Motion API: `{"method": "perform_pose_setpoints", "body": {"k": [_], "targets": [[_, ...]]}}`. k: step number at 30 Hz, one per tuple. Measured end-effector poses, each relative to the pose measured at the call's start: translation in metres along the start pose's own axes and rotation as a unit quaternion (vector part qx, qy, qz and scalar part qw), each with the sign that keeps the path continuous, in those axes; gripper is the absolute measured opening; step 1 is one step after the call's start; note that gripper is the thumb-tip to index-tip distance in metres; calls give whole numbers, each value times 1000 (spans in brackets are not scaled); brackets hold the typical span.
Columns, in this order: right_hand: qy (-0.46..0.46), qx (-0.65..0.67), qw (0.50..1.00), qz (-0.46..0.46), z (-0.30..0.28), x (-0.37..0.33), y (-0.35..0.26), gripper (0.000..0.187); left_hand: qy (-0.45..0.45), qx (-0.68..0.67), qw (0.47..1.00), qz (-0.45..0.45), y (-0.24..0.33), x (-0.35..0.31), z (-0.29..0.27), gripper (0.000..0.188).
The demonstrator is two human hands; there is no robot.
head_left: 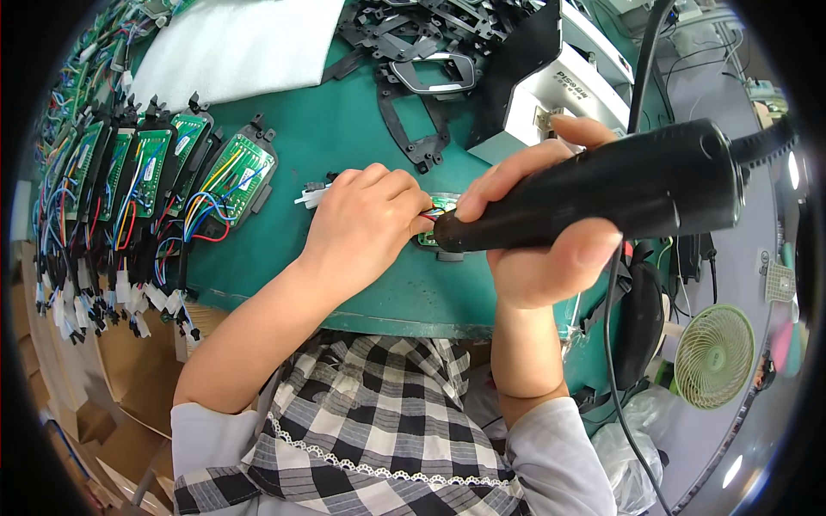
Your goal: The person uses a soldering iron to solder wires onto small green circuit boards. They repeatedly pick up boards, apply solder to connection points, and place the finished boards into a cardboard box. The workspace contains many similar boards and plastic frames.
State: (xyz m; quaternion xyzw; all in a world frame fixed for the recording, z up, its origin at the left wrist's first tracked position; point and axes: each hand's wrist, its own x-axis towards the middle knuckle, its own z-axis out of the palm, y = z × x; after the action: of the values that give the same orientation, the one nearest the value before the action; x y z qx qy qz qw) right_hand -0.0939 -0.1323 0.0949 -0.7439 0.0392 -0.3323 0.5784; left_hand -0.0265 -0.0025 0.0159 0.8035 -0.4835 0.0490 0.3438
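A thick black power screwdriver [619, 189], its bit end hidden, lies in the grip of my right hand [532, 279]. Its narrow end points left, over a small green circuit board [428, 240] on the table. My left hand [357, 225] is closed, with fingertips pinched at the thin coloured wires [435, 211] on that board. White connectors [311, 197] stick out from under the left hand's outer side. My hands and the tool cover most of the board.
Finished-looking green boards with wires [232, 176] stand in a row at left. A white foam sheet [232, 52], black plastic frames [413, 120] and a silver-white box [564, 86] lie at the back. A cable [613, 344] hangs beside my right arm; a green fan [715, 356] is at right.
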Motion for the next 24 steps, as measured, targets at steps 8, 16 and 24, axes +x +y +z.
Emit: {"method": "perform_pose_setpoints", "body": {"k": [8, 16, 24], "targets": [[7, -5, 1000, 4, 0, -6, -3, 92, 25, -19, 999, 10, -3, -1, 6, 11], [-64, -25, 997, -28, 6, -8, -1, 98, -6, 17, 1000, -9, -2, -4, 0, 13], [32, -6, 999, -27, 2, -10, 6, 91, -54, -6, 998, -20, -2, -3, -1, 23]]}}
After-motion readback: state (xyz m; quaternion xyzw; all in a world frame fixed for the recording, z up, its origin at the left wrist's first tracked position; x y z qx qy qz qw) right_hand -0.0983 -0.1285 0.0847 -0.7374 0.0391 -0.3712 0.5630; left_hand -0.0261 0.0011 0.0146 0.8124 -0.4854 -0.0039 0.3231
